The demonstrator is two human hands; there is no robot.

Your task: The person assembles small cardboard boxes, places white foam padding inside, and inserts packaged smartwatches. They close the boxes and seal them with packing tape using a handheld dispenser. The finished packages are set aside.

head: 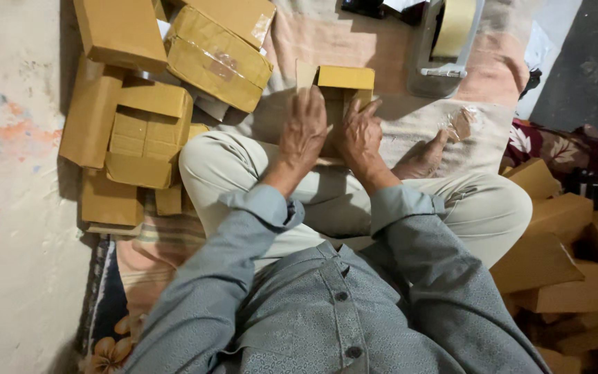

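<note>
Cardboard box (344, 82), small and tan, sits on the pale cloth (417, 125) in front of your crossed legs, just past your knees, with one top flap standing up at its left corner and another folded flat across the top. Your left hand (304, 131) lies palm-down against the box's near left side, fingers stretched forward and pressed to the cardboard. Your right hand (359, 135) rests against the near right side, fingers bent over the box's edge (both hands press on the box; neither is curled into a fist). The two hands are just beside each other, nearly touching at the thumbs.

To your left, a heap of finished boxes (140, 131) of the same tan cardboard lies against the painted floor (8, 173); one of them, a taped box (217, 59), rests tilted on top of the others. To your right, a second pile of boxes (555, 256) spreads over a dark floral fabric (590, 152). Beyond the box in your hands stands a grey tape dispenser (444, 48) carrying a roll of tan tape. A small clear wrapper (459, 123) lies on the cloth near your bare foot (420, 159), well apart from your right hand. Your grey-blue sleeves (410, 208) cover both forearms to the wrist.
</note>
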